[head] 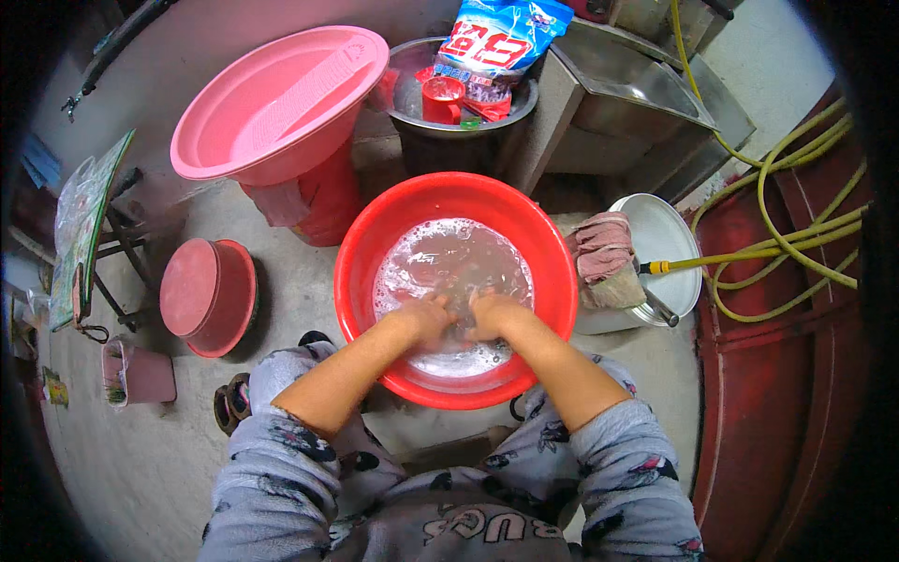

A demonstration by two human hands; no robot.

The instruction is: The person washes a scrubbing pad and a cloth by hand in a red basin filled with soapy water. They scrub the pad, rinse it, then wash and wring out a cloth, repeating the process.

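Note:
A red plastic basin (456,184) stands in front of me between my knees. Cloudy, sudsy water (449,256) fills its lower part, with white foam around the edge. My left hand (425,319) dips into the water left of the middle, its fingers partly under the surface. Close beside it, my right hand (491,316) is also partly in the water, fingers pointing down. The murky water hides the fingertips and whatever lies beneath them, so I cannot see whether either hand grips anything.
Behind the basin, a pink tub with a washboard (302,98) rests on a red bucket (326,204). A metal basin (523,105) holds a detergent bag (491,42) and a red cup (442,100). Rightward are folded cloths (604,246), a white lidded bucket (667,239) and a yellow hose (765,246).

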